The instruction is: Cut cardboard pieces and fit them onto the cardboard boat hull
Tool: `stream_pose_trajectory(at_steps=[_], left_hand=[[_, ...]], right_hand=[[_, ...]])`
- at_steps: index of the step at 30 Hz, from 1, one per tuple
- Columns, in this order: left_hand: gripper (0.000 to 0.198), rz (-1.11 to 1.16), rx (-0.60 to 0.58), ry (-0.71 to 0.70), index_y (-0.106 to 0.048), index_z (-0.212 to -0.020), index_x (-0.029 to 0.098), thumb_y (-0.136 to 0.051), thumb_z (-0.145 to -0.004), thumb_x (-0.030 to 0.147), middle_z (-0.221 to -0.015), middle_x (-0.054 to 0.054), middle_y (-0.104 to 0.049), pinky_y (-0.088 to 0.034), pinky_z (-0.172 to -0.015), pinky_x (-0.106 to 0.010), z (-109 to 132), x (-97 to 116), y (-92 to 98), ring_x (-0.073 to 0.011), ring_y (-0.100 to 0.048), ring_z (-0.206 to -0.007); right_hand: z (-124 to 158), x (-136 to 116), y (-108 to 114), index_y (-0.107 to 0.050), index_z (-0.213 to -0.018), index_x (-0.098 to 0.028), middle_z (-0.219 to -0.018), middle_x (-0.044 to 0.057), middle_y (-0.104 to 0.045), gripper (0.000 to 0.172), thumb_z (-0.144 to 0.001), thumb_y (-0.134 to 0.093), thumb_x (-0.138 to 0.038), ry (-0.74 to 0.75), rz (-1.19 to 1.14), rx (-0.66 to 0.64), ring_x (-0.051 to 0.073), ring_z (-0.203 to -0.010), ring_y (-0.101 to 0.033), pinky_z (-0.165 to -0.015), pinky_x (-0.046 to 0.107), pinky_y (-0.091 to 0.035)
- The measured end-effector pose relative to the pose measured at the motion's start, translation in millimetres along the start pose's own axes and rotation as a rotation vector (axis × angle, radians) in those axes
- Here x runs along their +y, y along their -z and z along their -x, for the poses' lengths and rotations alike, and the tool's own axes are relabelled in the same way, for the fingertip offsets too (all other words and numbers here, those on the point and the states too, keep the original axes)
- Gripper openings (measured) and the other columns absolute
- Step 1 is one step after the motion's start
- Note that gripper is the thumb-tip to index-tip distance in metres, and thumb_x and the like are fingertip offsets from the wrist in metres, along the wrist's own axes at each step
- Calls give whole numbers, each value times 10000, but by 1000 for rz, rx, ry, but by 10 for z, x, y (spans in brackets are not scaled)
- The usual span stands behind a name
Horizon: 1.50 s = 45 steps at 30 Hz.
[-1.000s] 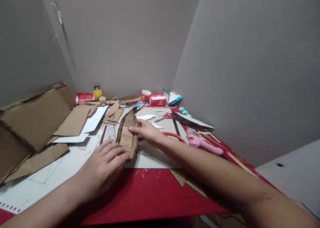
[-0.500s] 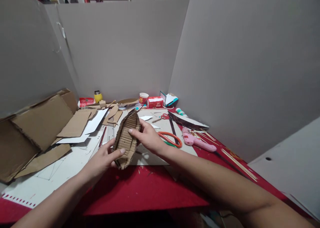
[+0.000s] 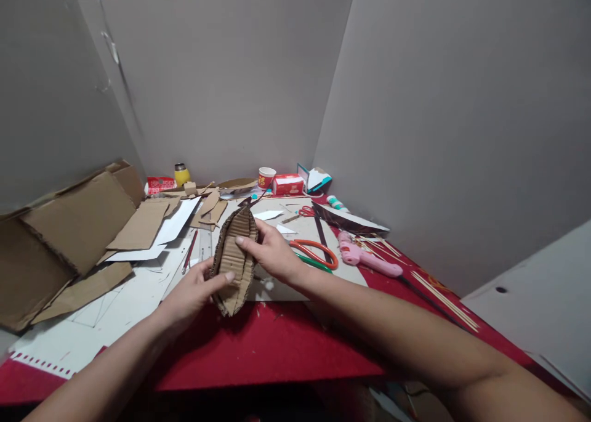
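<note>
Cardboard boat-shaped piece [image 3: 235, 259] held at the near middle, above the red tabletop [image 3: 272, 354]. Left hand [image 3: 194, 289]: fingers gripping its near left edge. Right hand [image 3: 277, 253]: fingers gripping its right edge. Pink glue gun [image 3: 369, 260] lies right; yellow bottle [image 3: 181, 176] stands far left.

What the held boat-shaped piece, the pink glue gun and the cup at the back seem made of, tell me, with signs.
Boat-shaped piece: corrugated cardboard, matte brown; ridges run across its inner face. Pink glue gun: probably hard plastic, smooth; its rounded body looks moulded. Cup: likely paper, printed; red-and-yellow outside, white rim. Thin plastic remains possible.
</note>
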<state>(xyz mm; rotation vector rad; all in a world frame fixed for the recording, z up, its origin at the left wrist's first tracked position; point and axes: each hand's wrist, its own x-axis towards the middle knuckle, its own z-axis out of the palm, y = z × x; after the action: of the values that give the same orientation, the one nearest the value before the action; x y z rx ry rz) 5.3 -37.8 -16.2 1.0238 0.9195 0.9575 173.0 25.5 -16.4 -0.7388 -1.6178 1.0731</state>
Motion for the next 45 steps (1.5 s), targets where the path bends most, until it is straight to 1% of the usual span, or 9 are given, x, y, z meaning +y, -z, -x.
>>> stream_pose_trajectory(at_steps=[8,11,14,17,22,27,32,38,45], left_hand=[[516,411,-73,154,-653,-1142,116,-452,-897,523,-858,-140,-750,-552,-744,-386,-75,131,-135,-260,-718,-740],[530,405,-66,196,-656,-1117,127,-432,-890,550,-790,-144,-740,-561,-597,-389,-118,135,-213,-262,-707,-613],[551,417,-31,226,-661,-1082,127,-405,-886,574,-782,-151,-729,-549,-521,-374,-191,160,-263,-261,-694,-577],[527,466,82,186,-657,-1056,125,-410,-889,559,-791,-146,-719,-555,-545,-374,-304,229,-249,-254,-693,-610],[517,510,247,68,-598,-1083,141,-366,-896,564,-758,-113,-691,-558,-549,-371,-508,368,-76,-234,-678,-606],[499,541,327,30,-582,-1047,139,-310,-920,539,-706,-89,-671,-547,-510,-358,-596,343,82,-221,-655,-552],[402,558,321,-1,-606,-913,168,-376,-914,498,-696,-58,-668,-547,-527,-375,-628,226,110,-205,-634,-526],[398,590,329,-8,-615,-859,162,-385,-918,482,-635,-42,-651,-520,-504,-328,-642,123,46,-188,-610,-490],[398,633,386,-34,-649,-903,146,-418,-917,469,-608,-25,-648,-461,-444,-243,-653,55,20,-151,-585,-454]], right_hand=[[4,17,-66,-592,-955,-177,-860,3,-650,262,-739,-675,-301,-154,-246,-68,136,-730,-589,-672,258,-492],[-4,47,-66,-564,-941,-185,-678,-44,-591,255,-755,-657,-334,-232,-242,-106,80,-462,-469,-425,202,-393],[-43,91,-45,-550,-903,-180,-581,-65,-534,240,-774,-621,-369,-287,-204,-127,53,-345,-345,-329,188,-294],[-109,134,-3,-577,-937,-160,-697,-12,-592,270,-777,-634,-370,-236,-138,-58,80,-467,-471,-412,199,-392],[-144,127,86,-575,-1097,-189,-1041,76,-629,333,-836,-591,-395,-45,-18,123,170,-881,-599,-743,305,-502],[-48,20,88,-645,-1053,-207,-1057,79,-654,250,-833,-641,-325,292,255,-65,213,-1006,-587,-894,379,-457],[-26,22,-12,-640,-1041,-195,-975,82,-659,284,-784,-714,-290,485,408,-184,222,-954,-584,-880,391,-448],[-9,102,-72,-650,-868,-203,-801,38,-643,125,-792,-705,-286,426,413,-181,186,-777,-579,-765,343,-465],[-16,151,-78,-687,-825,-213,-805,52,-664,100,-824,-676,-312,414,403,-243,196,-807,-600,-775,351,-474]])
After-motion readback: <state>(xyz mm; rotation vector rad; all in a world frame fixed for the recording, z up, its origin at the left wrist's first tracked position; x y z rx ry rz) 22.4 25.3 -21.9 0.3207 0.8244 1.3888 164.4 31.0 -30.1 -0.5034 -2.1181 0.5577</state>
